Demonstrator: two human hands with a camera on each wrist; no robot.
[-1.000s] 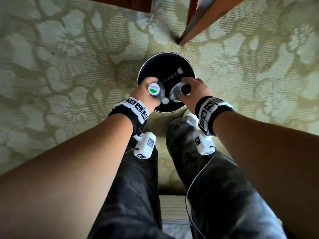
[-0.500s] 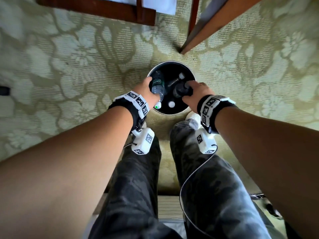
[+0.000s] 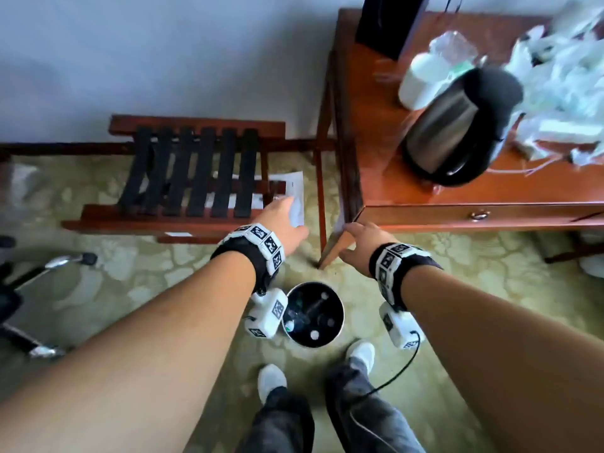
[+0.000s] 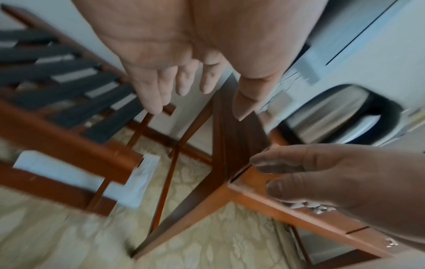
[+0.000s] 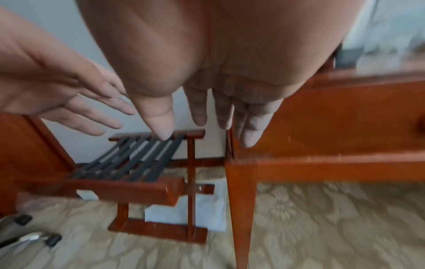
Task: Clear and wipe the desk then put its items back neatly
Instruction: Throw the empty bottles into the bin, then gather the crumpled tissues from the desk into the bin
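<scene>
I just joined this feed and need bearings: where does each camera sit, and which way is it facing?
Head: worn up top, looking down at the bin, desk, both forearms, legs, shoes.
Left wrist: under the left hand, facing the desk's corner; right hand shows too.
Right wrist: under the right hand, facing the luggage rack.
All three share the rack and the desk's leg.

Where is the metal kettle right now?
In the head view the kettle stands on the wooden desk at upper right, beside a white cup and left of crumpled plastic bags.
</scene>
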